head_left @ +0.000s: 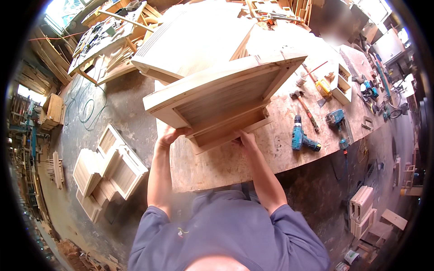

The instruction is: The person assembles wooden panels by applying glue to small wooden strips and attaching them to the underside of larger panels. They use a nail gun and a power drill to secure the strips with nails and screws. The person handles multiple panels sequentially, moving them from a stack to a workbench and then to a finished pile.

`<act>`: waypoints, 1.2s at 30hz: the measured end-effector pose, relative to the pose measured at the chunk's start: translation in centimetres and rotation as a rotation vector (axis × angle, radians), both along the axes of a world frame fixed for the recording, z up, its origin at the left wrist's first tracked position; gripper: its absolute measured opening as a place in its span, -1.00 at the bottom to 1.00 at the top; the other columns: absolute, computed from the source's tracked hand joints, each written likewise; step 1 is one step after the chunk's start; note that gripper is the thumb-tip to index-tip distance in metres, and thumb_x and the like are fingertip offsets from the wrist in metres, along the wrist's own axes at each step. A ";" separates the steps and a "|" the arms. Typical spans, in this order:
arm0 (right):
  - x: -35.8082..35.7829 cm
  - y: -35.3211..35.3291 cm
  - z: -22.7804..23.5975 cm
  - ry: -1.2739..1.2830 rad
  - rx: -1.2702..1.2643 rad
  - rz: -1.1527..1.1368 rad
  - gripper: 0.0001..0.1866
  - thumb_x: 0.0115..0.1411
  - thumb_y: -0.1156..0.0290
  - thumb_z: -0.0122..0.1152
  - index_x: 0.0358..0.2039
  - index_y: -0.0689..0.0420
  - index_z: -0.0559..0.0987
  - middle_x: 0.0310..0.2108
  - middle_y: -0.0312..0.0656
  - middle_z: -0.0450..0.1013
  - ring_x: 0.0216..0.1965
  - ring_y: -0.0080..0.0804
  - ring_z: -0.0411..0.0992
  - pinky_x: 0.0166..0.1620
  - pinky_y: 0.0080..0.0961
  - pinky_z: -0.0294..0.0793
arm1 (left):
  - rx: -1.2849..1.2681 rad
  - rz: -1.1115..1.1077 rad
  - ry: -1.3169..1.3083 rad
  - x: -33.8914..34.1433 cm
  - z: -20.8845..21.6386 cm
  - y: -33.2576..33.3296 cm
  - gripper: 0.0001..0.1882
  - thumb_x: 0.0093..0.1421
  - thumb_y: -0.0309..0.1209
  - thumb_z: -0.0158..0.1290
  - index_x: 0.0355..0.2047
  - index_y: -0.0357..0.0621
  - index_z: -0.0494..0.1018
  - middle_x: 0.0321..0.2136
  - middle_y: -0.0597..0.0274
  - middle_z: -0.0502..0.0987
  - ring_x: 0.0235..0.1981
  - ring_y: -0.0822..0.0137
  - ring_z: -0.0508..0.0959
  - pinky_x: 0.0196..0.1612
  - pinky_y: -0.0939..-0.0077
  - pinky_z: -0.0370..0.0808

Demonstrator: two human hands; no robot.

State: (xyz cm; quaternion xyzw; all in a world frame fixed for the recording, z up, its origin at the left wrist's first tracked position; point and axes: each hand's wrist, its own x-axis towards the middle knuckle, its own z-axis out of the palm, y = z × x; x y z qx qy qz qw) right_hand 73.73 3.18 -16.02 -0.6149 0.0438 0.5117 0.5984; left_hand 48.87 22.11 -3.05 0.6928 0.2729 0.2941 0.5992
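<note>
Here, left fingers (182, 131) clasp panelled wooden frame (221, 97); right fingers (241, 134) also grip it, tips seemingly hidden underneath.

At three o'clock a teal drill (297, 136) lies near a hammer (309, 113). Toward two, a yellow container (323, 87) sits just beside an open wooden box (342, 97). A brown box (54, 109) stands at nine, stacked wooden pieces (361, 205) at four.

The pale rectangular wooden frame (226, 97) extended before the left fingers (183, 131) and right fingers (240, 134), over the brown flat wooden workbench (203, 174). Right of the right fingers lay the teal pistol-shaped plastic drill (297, 134). Well left of the left fingers were pale rectangular wooden panels (124, 174).
</note>
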 end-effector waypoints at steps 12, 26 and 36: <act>2.4 2.4 -0.4 -0.070 -0.030 0.215 -0.79 0.20 0.39 0.22 -0.45 0.29 0.55 -0.63 -0.12 0.45 -0.68 -0.41 0.44 -0.67 -0.50 0.37 | -0.205 0.176 0.327 -1.6 -2.9 1.9 -0.55 0.01 -0.25 0.32 -0.14 -0.29 0.59 -0.27 -0.01 0.64 -0.21 0.13 0.63 -0.14 0.23 0.59; 25.8 -8.7 8.9 -0.158 0.172 0.492 -0.79 0.23 0.41 0.29 -0.17 0.23 0.60 -0.38 -0.15 0.60 -0.46 -0.48 0.59 -0.42 -0.56 0.58 | 0.154 0.785 0.269 -1.5 -6.9 -2.6 -0.44 0.06 -0.51 0.28 0.10 -0.30 0.42 -0.04 0.12 0.51 -0.05 0.30 0.50 0.10 0.35 0.39; 64.8 -5.4 3.5 -1.555 -0.509 -0.119 -0.73 0.04 0.33 0.38 -0.25 0.13 0.60 -0.27 -0.04 0.55 -0.19 -0.09 0.54 -0.10 -0.25 0.52 | -0.228 1.224 0.041 1.8 -4.3 -10.6 -0.36 0.16 -0.59 0.14 0.26 -0.23 0.21 0.05 0.19 0.43 0.01 0.33 0.45 0.07 0.39 0.39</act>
